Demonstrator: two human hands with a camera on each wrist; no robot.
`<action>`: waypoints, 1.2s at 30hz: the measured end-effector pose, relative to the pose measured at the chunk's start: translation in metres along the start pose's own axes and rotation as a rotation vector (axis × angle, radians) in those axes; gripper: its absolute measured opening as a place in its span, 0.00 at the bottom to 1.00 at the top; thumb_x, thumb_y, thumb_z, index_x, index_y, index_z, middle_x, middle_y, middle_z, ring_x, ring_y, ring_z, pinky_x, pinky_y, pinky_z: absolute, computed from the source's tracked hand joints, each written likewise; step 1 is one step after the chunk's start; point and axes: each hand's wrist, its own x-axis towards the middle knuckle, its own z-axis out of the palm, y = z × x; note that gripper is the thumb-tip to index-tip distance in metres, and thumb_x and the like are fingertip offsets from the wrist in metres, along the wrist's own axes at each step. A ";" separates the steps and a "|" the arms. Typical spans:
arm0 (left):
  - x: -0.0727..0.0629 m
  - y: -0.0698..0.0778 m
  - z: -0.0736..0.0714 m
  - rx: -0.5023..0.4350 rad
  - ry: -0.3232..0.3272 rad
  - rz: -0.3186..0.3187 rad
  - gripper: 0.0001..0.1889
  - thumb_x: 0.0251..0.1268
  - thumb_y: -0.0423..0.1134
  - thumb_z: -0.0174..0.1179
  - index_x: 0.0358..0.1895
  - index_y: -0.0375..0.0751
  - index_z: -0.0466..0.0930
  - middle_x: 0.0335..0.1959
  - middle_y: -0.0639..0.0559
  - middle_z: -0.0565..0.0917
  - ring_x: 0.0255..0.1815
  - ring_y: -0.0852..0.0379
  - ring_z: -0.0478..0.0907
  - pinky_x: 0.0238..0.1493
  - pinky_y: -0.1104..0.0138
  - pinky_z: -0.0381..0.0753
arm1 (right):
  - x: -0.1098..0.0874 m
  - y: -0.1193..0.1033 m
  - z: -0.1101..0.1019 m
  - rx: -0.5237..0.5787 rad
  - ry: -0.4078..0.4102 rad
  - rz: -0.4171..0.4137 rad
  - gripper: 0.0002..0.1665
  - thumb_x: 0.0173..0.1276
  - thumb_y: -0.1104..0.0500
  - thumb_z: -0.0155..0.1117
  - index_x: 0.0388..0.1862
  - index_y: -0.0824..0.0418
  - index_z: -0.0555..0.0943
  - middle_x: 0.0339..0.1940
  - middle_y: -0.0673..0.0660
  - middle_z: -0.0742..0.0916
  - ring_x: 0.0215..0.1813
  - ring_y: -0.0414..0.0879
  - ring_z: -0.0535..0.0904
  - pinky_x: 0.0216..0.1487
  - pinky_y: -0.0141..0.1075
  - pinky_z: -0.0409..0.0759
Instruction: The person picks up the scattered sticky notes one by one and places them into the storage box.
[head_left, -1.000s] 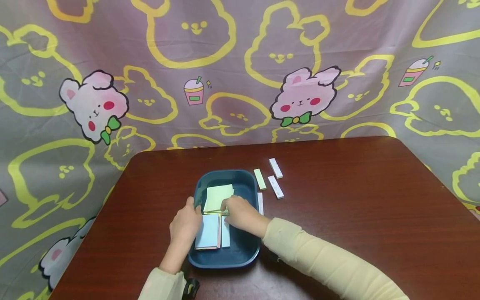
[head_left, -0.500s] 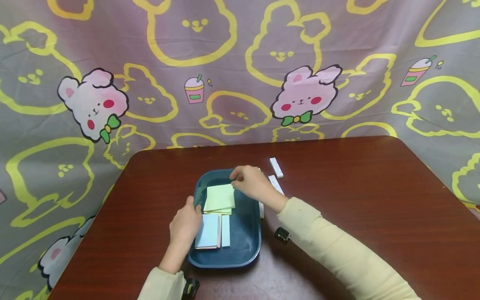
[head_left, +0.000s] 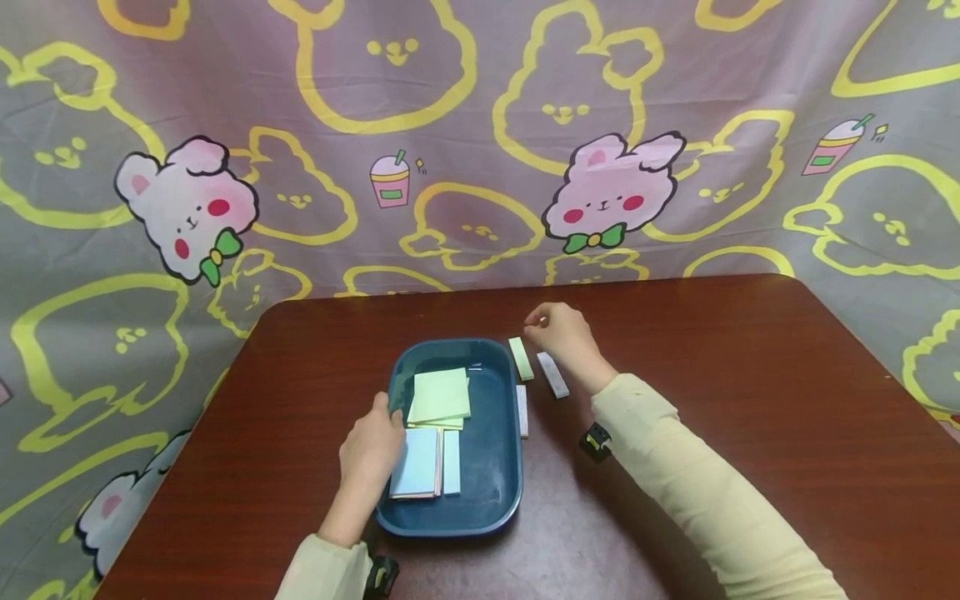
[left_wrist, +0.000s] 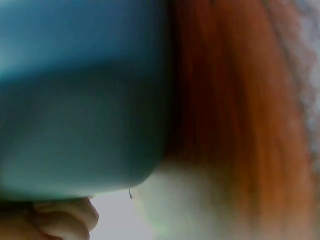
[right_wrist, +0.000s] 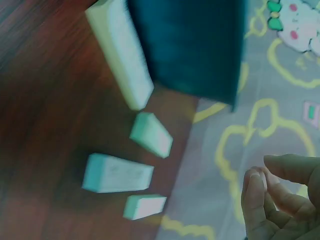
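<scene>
My left hand (head_left: 372,446) grips the left rim of a dark blue plastic tray (head_left: 487,467). Inside the tray are pale green square sticky notes (head_left: 440,394), a light blue square stack (head_left: 415,462) with pink showing beneath, and a narrow light blue strip pad (head_left: 451,462). My right hand (head_left: 564,335) hovers beyond the tray's far right corner, fingers loosely bent, thumb apart from the fingertips and nothing between them. Close by lie a pale green strip pad (head_left: 521,358) and a white one (head_left: 552,375); another small pad (right_wrist: 145,206) shows in the right wrist view, hidden by the hand in the head view.
Against the tray's right side lies one more narrow pad (head_left: 522,411). The brown table (head_left: 712,375) extends widely to the right. A patterned cloth (head_left: 480,150) hangs behind its far edge. The left wrist view is mostly blurred tray wall (left_wrist: 80,125).
My right hand has let go of the green notes in the tray and moved up and right, out over the strip pads on the table. The left hand and tray have stayed put.
</scene>
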 end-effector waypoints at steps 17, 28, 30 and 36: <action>0.001 -0.001 0.001 0.024 -0.002 0.004 0.24 0.73 0.41 0.44 0.67 0.34 0.61 0.49 0.28 0.81 0.38 0.37 0.82 0.35 0.48 0.77 | 0.005 0.050 0.022 -0.115 -0.015 0.091 0.10 0.61 0.62 0.64 0.36 0.70 0.82 0.33 0.64 0.86 0.30 0.48 0.76 0.32 0.36 0.73; 0.001 0.000 -0.001 0.011 -0.013 0.000 0.24 0.73 0.41 0.45 0.67 0.34 0.61 0.49 0.29 0.80 0.35 0.40 0.81 0.34 0.49 0.77 | 0.003 0.058 0.033 -0.093 -0.009 0.172 0.16 0.59 0.56 0.70 0.19 0.66 0.80 0.14 0.51 0.74 0.22 0.43 0.69 0.24 0.32 0.65; 0.000 0.000 -0.001 0.012 -0.012 -0.003 0.24 0.73 0.41 0.45 0.67 0.34 0.61 0.49 0.29 0.80 0.36 0.40 0.82 0.35 0.49 0.77 | 0.003 0.058 0.034 -0.091 -0.006 0.186 0.18 0.58 0.55 0.71 0.18 0.66 0.79 0.15 0.51 0.74 0.22 0.43 0.69 0.23 0.32 0.65; 0.000 0.000 -0.001 0.016 -0.011 -0.002 0.24 0.73 0.41 0.45 0.68 0.34 0.61 0.51 0.29 0.80 0.38 0.38 0.82 0.37 0.48 0.78 | 0.002 0.057 0.035 -0.122 -0.011 0.192 0.16 0.55 0.57 0.73 0.21 0.67 0.78 0.18 0.55 0.78 0.24 0.44 0.71 0.25 0.34 0.68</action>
